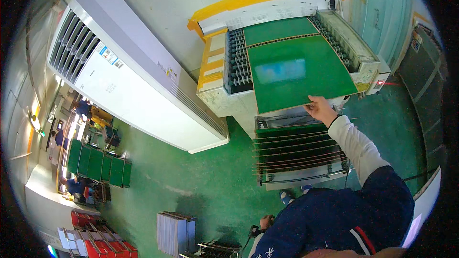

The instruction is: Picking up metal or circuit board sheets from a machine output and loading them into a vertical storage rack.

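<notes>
A large glossy green panel (299, 74) lies on the roller conveyor (239, 62), its near edge jutting past the machine's front. My right hand (321, 110) pinches that edge near its right part. Farther back on the rollers sits a second green panel (279, 30). Below the overhanging edge stands a slotted rack (306, 177) with several thin boards (301, 145) in spaced rows. My left hand (267, 221) hangs low, away from the panels, its fingers curled with nothing visible in them. A dark band with a cord (254, 231) is at the left wrist.
A tall white air conditioner (138, 76) stands left of the conveyor. A dark panel (423, 83) leans at the right. Lower left are a stack of pale boards (176, 235) and red racks (112, 247). Green panels (98, 163) and people (76, 186) are farther left.
</notes>
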Action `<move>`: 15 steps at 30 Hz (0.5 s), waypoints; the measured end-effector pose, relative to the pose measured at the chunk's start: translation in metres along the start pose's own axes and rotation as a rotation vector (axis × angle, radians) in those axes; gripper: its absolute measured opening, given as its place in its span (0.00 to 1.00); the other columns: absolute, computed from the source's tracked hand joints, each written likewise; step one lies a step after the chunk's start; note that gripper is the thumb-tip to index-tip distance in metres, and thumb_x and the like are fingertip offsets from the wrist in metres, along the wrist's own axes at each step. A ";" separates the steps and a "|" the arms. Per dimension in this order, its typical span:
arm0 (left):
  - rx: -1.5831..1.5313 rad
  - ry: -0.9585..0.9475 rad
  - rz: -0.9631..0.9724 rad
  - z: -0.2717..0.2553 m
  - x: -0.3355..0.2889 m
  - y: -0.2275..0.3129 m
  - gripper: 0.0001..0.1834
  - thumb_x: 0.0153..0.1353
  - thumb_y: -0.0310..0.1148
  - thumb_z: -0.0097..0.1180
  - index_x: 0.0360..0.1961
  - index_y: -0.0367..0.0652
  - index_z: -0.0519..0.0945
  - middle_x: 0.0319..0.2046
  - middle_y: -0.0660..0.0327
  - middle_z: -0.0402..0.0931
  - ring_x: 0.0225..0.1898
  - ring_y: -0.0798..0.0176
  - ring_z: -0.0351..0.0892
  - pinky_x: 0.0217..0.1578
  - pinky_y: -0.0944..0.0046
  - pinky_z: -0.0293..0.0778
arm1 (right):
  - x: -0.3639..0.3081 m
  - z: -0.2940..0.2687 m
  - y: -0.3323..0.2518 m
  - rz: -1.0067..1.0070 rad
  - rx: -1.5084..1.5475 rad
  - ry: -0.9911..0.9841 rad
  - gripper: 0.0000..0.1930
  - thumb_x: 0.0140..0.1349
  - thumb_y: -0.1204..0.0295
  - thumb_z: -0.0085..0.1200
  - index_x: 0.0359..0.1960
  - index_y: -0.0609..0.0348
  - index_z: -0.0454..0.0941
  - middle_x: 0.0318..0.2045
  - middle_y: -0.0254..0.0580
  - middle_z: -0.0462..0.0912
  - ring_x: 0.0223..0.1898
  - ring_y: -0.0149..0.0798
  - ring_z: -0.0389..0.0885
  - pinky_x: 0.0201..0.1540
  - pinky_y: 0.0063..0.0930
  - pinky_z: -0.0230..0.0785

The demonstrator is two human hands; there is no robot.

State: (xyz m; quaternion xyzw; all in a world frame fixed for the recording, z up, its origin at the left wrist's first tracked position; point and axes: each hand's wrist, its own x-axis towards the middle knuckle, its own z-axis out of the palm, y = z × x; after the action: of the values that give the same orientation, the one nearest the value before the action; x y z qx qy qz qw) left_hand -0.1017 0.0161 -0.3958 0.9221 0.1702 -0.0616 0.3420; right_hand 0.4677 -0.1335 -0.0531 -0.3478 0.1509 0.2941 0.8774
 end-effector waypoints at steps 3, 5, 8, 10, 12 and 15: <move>-0.560 -0.091 -0.543 -0.014 0.010 0.023 0.12 0.53 0.35 0.55 0.37 0.41 0.80 0.32 0.60 0.80 0.32 0.64 0.78 0.32 0.66 0.72 | 0.005 -0.007 -0.005 -0.031 -0.009 0.073 0.11 0.56 0.73 0.56 0.36 0.60 0.67 0.38 0.47 0.72 0.40 0.44 0.70 0.46 0.39 0.70; -0.473 -0.076 -0.424 -0.020 0.008 0.027 0.11 0.54 0.33 0.55 0.36 0.37 0.80 0.28 0.62 0.79 0.27 0.68 0.77 0.28 0.68 0.71 | 0.013 -0.009 -0.005 -0.043 -0.021 0.017 0.12 0.55 0.73 0.57 0.36 0.60 0.67 0.38 0.48 0.72 0.40 0.44 0.70 0.46 0.38 0.70; -0.643 0.014 -0.537 -0.023 0.005 0.030 0.10 0.54 0.31 0.55 0.35 0.37 0.80 0.28 0.60 0.80 0.24 0.67 0.76 0.25 0.66 0.71 | 0.010 -0.004 -0.001 -0.058 0.002 -0.016 0.11 0.55 0.73 0.56 0.36 0.60 0.67 0.38 0.48 0.72 0.40 0.44 0.70 0.46 0.38 0.70; -0.723 0.011 -0.680 -0.044 0.009 0.051 0.10 0.54 0.31 0.55 0.35 0.37 0.80 0.28 0.60 0.80 0.24 0.66 0.76 0.25 0.66 0.71 | 0.012 -0.004 0.001 -0.059 0.009 -0.030 0.11 0.55 0.73 0.56 0.36 0.60 0.67 0.38 0.48 0.72 0.39 0.44 0.71 0.46 0.38 0.70; -0.803 0.010 -0.821 -0.050 0.007 0.051 0.10 0.54 0.31 0.54 0.34 0.37 0.80 0.28 0.60 0.80 0.23 0.66 0.76 0.24 0.66 0.71 | 0.010 -0.004 0.003 -0.062 0.015 -0.047 0.11 0.55 0.73 0.56 0.36 0.60 0.67 0.38 0.48 0.72 0.39 0.44 0.71 0.46 0.38 0.70; 0.134 -0.055 0.085 -0.027 -0.004 0.014 0.10 0.53 0.33 0.56 0.35 0.42 0.81 0.28 0.58 0.80 0.22 0.61 0.77 0.24 0.65 0.71 | 0.009 -0.004 0.003 -0.097 0.014 -0.055 0.12 0.55 0.73 0.56 0.37 0.60 0.67 0.38 0.48 0.72 0.38 0.44 0.71 0.47 0.38 0.69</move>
State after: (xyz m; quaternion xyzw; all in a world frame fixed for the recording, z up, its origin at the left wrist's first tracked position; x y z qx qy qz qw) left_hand -0.1007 0.0227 -0.3656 0.9473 0.1168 -0.0834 0.2864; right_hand 0.4728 -0.1309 -0.0622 -0.3403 0.1117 0.2596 0.8969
